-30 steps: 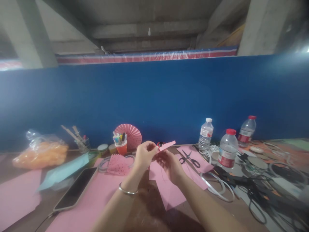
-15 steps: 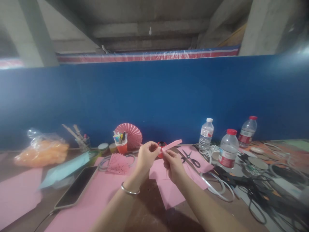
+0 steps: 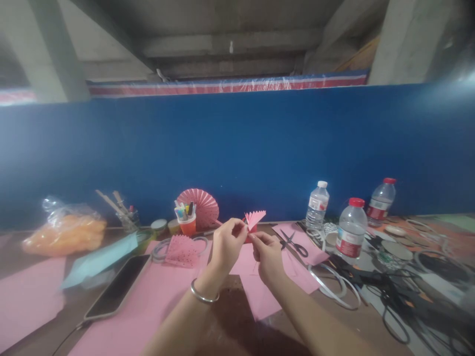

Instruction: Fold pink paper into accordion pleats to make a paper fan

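My left hand [image 3: 227, 244] and my right hand [image 3: 267, 252] meet in mid air above the table and both pinch the base of a small pleated pink paper [image 3: 255, 218]. The paper's pleats fan out upward above my fingertips. A silver bangle [image 3: 204, 292] circles my left wrist. Below my hands lie flat pink paper sheets [image 3: 260, 291] on the brown table [image 3: 218, 321].
A phone [image 3: 117, 287] lies at the left on pink paper. Behind stand an orange pen cup [image 3: 186, 221], a round pink paper fan [image 3: 202, 206] and a dotted pink fan [image 3: 181, 250]. Scissors [image 3: 293, 243], three water bottles [image 3: 351, 227], wire rings and black cables lie right.
The folded pink strip, held flat and pointing right before, now stands upright with its pleats spread into a small fan. My hands have drawn a little closer together.
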Available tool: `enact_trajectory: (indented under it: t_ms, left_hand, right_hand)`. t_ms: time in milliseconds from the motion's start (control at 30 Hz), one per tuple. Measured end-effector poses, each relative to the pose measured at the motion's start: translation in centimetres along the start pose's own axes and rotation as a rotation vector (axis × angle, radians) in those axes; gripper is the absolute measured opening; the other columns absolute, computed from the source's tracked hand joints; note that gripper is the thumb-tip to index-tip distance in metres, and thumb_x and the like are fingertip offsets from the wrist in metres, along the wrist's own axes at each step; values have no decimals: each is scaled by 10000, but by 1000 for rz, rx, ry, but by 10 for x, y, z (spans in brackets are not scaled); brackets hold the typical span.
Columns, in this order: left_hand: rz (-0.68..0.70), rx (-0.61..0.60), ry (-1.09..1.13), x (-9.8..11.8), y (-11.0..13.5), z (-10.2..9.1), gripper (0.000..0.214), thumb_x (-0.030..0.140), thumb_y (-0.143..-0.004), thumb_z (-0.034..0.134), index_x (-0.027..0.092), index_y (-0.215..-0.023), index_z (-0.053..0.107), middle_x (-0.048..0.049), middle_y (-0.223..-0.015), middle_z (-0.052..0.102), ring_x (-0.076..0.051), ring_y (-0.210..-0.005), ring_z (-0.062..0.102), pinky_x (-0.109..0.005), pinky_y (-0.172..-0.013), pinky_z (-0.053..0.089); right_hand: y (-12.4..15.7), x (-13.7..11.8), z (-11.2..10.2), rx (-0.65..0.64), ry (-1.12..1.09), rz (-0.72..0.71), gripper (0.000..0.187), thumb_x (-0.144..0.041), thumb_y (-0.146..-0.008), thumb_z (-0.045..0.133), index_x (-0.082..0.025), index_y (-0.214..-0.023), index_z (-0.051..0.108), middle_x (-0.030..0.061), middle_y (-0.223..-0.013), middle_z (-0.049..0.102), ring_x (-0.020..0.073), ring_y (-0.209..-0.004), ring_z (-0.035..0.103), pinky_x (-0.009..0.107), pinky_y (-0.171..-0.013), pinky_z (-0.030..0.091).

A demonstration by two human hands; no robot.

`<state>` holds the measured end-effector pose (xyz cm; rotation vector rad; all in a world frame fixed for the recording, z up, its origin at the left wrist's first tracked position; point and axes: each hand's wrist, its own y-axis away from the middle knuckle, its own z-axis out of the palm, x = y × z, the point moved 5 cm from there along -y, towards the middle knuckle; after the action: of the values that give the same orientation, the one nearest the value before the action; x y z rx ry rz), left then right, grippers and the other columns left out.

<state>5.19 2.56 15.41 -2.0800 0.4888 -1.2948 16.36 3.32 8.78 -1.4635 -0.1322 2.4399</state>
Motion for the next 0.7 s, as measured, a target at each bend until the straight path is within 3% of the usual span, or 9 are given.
enact_trajectory:
  t_ms: [233,500,700]
  left_hand:
    - [-74,28,86,-3,-1,-1,62,218,-719,551,184,-682,588,15,-636,602,-118,-583,541,-208,-565,403]
    - [28,55,26,3,3,-2,81,175,-714,535,193,-707,614,-9,-715,630,-130,-643,558,-224,-636,425]
    - [-56,44,122,0,3,0,53,195,-714,549,187,-707,601,1,-674,623,-121,-604,562,-215,-593,433]
  right_hand:
    - [0,10,3,9,-171,124,175,-295,-611,679,-145,-654,599,-114,-371,259,26,-350,139,181,-337,82]
    - [9,8,10,4,-204,95,170,-280,-608,682,-135,-598,595,-110,-362,252,22,-346,144,188,-343,84]
    - [6,14,7,-20,-226,130,208,-324,-619,674,-146,-611,567,-114,-391,236,25,-362,125,188,-354,78]
